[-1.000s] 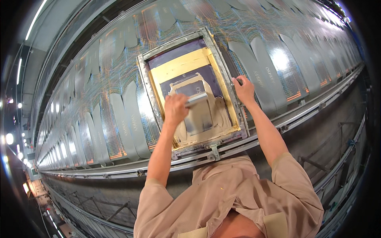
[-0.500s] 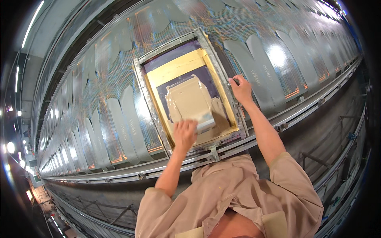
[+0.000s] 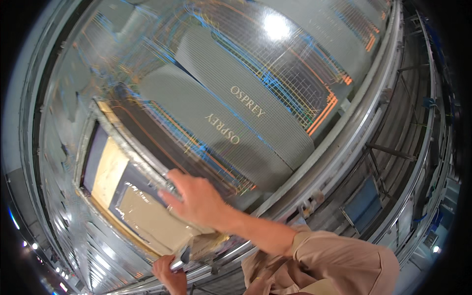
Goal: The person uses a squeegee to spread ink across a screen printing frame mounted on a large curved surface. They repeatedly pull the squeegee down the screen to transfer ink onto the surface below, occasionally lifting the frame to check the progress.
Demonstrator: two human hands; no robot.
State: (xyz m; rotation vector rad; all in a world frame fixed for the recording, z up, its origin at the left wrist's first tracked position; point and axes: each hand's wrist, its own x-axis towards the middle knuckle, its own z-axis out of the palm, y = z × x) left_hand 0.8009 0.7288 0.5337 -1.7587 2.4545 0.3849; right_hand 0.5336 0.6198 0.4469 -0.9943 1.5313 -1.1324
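A screen-printing frame lies at the lower left on the long printing table. Beige ink covers the near part of its dark mesh, with a yellow tape band across the far part. My left hand is closed around the end of a squeegee at the frame's near edge. My right hand grips the frame's right side, thumb and fingers astride the rim; its fingertips are partly blurred. Right of the frame lie grey shaped fabric pieces with pale lettering.
A metal rail with clamps runs along the table's near edge. Further grey pieces lie up the table, among orange and blue lines. Below the rail, a blue panel stands among metal bars.
My view has swung to the right, so the frame now sits at the lower left. The squeegee has come to the frame's near edge in my left hand. My right hand stays at the frame's side.
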